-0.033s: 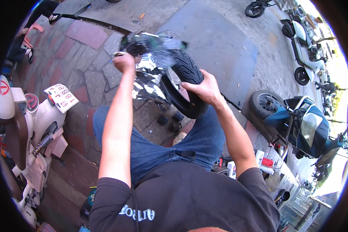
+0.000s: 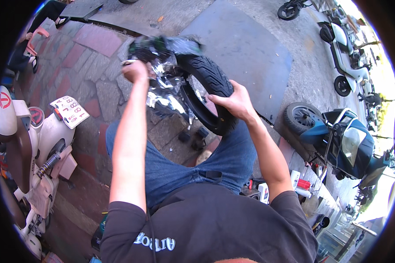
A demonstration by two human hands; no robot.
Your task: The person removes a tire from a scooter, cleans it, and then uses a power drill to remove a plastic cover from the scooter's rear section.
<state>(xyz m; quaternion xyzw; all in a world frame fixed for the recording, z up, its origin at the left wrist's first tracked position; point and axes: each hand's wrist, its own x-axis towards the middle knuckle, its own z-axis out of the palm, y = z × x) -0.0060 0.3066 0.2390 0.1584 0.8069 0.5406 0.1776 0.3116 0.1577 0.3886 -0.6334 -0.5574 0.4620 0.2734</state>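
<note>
A black scooter tyre (image 2: 210,75) with a grooved tread stands tilted in front of me, above my knees. My right hand (image 2: 235,101) grips its right side, the thumb over the inner edge and the fingers around the tread. Shiny clear plastic wrap (image 2: 163,100) hangs loose from the tyre's left part, and its upper end, with dark green bits, is smeared by motion. At the wrap's left side, my left hand (image 2: 136,72) is closed on a bunch of it. The wrap partly hides the tyre's far left portion.
A grey metal plate (image 2: 245,57) lies on the ground beyond the tyre. A cream scooter (image 2: 52,136) stands at left, a dark blue one (image 2: 338,136) at right. Small black parts (image 2: 199,136) lie between my legs. Bottles (image 2: 300,184) stand by my right elbow. Someone sits at far left.
My left hand has moved a little to the left, drawing the plastic wrap with it. The tyre's upper part has shifted slightly left; my right hand stays on it.
</note>
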